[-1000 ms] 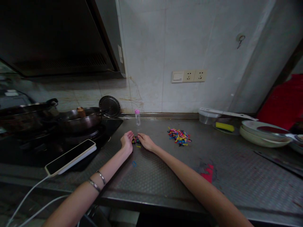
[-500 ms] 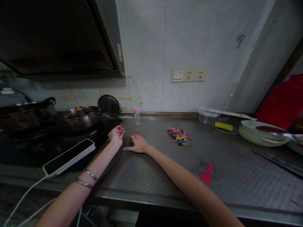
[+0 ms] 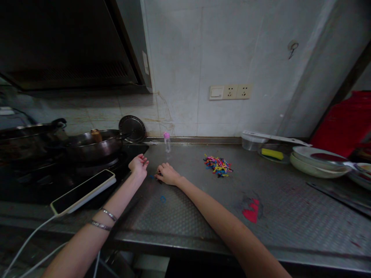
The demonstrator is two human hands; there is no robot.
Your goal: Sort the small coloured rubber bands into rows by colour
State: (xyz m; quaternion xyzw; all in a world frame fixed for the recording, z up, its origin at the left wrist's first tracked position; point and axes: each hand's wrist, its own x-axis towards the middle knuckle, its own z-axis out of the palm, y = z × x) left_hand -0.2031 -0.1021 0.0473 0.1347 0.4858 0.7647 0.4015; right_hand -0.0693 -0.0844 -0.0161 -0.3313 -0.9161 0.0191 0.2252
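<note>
My right hand rests on the steel counter, its fingers drawn together over a few small dark rubber bands, mostly hidden beneath it. A bit of blue shows just left of the fingertips. My left hand hovers beside it near the stove edge, palm turned up and fingers loosely curled; nothing visible lies in it. One loose blue rubber band lies on the counter nearer to me. To the right sits a pile of multicoloured rubber bands.
A clear bottle with a pink cap stands by the wall. Left are a phone-like device with a white cable and a pan on the stove. Right are a plastic tub, yellow sponge, bowls and a red patch.
My right hand's spread fingers and thumb have closed in over the small bands. My left hand has shifted slightly left and down, its fingers a little more curled.
</note>
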